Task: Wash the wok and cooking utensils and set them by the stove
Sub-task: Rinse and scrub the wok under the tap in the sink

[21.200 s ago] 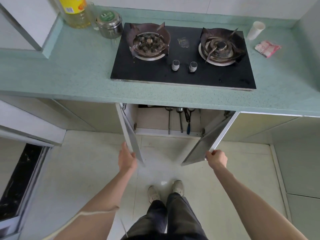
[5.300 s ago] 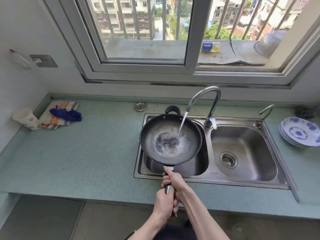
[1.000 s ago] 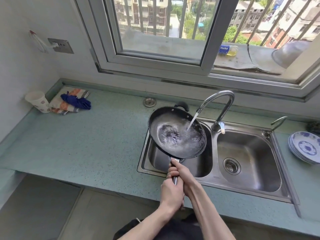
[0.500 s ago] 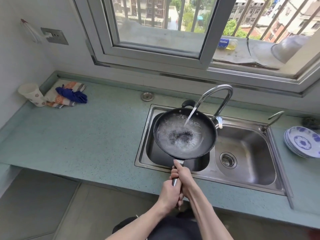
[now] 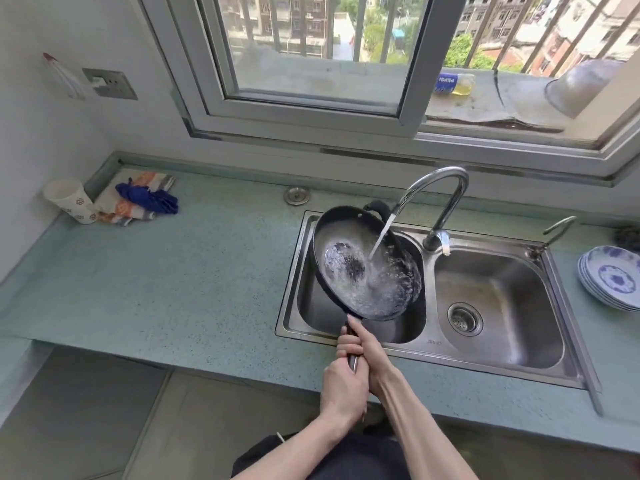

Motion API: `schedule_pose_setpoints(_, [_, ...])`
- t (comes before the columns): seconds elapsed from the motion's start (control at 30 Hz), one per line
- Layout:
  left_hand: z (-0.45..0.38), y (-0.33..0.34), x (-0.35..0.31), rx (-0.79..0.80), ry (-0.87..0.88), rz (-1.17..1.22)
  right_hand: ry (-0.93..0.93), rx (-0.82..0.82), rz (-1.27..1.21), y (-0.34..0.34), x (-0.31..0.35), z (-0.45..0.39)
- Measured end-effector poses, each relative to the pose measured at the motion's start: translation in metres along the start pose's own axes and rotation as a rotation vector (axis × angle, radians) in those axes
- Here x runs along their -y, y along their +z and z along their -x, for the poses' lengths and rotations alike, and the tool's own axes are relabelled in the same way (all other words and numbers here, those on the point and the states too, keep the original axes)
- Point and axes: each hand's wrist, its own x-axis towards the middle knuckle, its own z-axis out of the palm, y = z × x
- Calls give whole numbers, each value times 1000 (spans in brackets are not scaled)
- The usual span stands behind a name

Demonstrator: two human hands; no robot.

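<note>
Plainly, the wok (image 5: 367, 268) lies straight ahead of both hands, out over the left basin of the sink (image 5: 568, 344), which is let into the table (image 5: 173, 289) toward its right end. Its long handle (image 5: 353, 358) runs back from the bowl toward the front edge of the table and the person, so the long axis goes from the near edge to the far edge, and the small black loop handle (image 5: 377, 206) sits at the far side, close under the spout.

Both hands are on that handle, one behind the other. The right hand (image 5: 363, 348) is the nearer to the bowl, its fingers curled round the handle just below the rim, with the thumb laid along the top toward the wok. The left hand (image 5: 344, 389) is wrapped round the handle further back, at its tail end, over the table's front edge. Neither hand touches anything else.

The wok is tilted, its left rim raised and its right rim dropped toward the divider between the two basins, so the inside faces the tap (image 5: 436, 202). A stream of water falls from the spout onto the right half of the bowl and pools and froths there; a dark patch shows near the middle. I judge this to be the rinsing step, with the coming move a roll of the two wrists about the handle's axis to swirl or tip the water into the basin. Water sloshing over the low rim looks the chief risk.
</note>
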Motion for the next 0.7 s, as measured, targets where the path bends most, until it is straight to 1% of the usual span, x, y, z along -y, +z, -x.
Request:
schedule_pose_setpoints(0.13, [1, -4, 3, -12, 4, -71, 41, 10, -33, 1, -3, -2])
schedule_pose_setpoints(0.23, [3, -4, 3, -16, 5, -121, 33, 6, 9, 0, -4, -1])
schedule_pose_setpoints(0.33, [4, -4, 3, -59, 24, -186, 32, 33, 41, 4, -4, 2])
schedule_pose_setpoints(0.47, [4, -7, 4, -133, 99, -285, 59, 87, 42, 11, -5, 3])
schedule_pose_setpoints(0.7, [5, -16, 9, -162, 84, -440, 41, 65, 150, 17, -12, -2])
